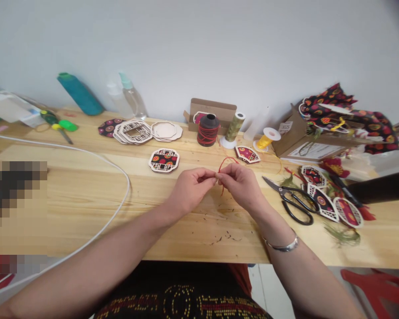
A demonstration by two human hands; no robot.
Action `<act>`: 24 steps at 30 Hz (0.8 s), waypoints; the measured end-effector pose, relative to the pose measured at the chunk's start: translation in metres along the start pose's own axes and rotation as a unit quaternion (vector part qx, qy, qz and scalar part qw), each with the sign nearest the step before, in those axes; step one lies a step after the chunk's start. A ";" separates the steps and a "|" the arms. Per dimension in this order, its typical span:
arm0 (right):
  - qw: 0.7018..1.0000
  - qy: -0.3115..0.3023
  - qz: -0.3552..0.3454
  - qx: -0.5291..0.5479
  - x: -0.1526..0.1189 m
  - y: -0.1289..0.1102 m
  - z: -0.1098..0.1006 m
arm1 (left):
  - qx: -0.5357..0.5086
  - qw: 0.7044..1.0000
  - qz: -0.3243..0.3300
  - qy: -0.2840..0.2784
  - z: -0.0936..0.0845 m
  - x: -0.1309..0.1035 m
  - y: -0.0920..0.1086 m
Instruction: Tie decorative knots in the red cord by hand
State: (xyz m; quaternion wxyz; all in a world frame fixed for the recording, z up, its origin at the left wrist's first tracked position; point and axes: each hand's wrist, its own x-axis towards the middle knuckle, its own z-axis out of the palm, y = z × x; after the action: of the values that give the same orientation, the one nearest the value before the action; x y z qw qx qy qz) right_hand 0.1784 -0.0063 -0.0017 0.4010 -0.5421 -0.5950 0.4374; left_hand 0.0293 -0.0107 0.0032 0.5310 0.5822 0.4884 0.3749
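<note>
A thin red cord (pixel 228 159) loops up over my right hand (pixel 236 180), and a short end hangs below the fingertips. Thumb and fingers of that hand pinch the cord. My left hand (pixel 195 186) meets it fingertip to fingertip, also pinched on the cord; the exact spot between the fingers is hidden. To the left of the hands lies a patterned ornament (pixel 164 160) with a pale cut-out frame. Behind them a fan-shaped ornament (pixel 247 154) lies flat. Black-handled scissors (pixel 294 201) rest to the right, blades slightly apart.
At the back stand a dark spool of red cord (pixel 208 130), a green thread spool (pixel 236 128) and a yellow spool (pixel 267 139). Stacked frames (pixel 133 132) lie left. Finished-looking ornaments (pixel 349 212) and a cardboard box (pixel 295 137) crowd the right. A white cable (pixel 119 170) crosses the left side.
</note>
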 end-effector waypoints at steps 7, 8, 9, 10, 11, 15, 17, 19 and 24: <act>0.999 -0.009 0.027 0.031 -0.001 -0.007 -0.003 | -0.025 0.999 0.005 0.020 -0.001 0.000 0.000; 0.999 -0.011 0.035 0.038 -0.002 -0.009 -0.003 | -0.042 0.999 -0.004 0.022 -0.001 0.000 -0.001; 0.998 -0.014 0.042 0.045 -0.002 -0.010 -0.003 | -0.060 0.998 -0.018 0.023 0.000 0.001 -0.001; 0.997 -0.016 0.049 0.054 -0.002 -0.012 -0.004 | -0.077 0.996 -0.036 0.024 0.000 0.001 -0.002; 0.996 -0.018 0.054 0.064 -0.002 -0.013 -0.004 | -0.094 0.994 -0.056 0.023 0.000 0.002 -0.003; 0.990 -0.039 0.066 0.119 -0.001 -0.012 -0.007 | -0.167 0.980 -0.107 -0.007 -0.001 0.004 -0.006; 0.986 -0.055 0.067 0.142 -0.001 -0.010 -0.009 | -0.203 0.972 -0.119 -0.024 -0.002 0.005 -0.006; 0.983 -0.069 0.067 0.155 0.000 -0.009 -0.011 | -0.224 0.966 -0.126 -0.038 -0.002 0.005 -0.005; 0.978 -0.096 0.077 0.169 0.001 -0.007 -0.017 | -0.226 0.964 -0.125 -0.058 -0.003 0.004 -0.002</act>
State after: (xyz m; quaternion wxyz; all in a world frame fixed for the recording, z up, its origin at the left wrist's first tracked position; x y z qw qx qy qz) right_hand 0.1925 -0.0045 0.0099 0.3929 -0.4660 -0.5048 0.6113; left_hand 0.0273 -0.0063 0.0018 0.7186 0.4021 0.4281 0.3724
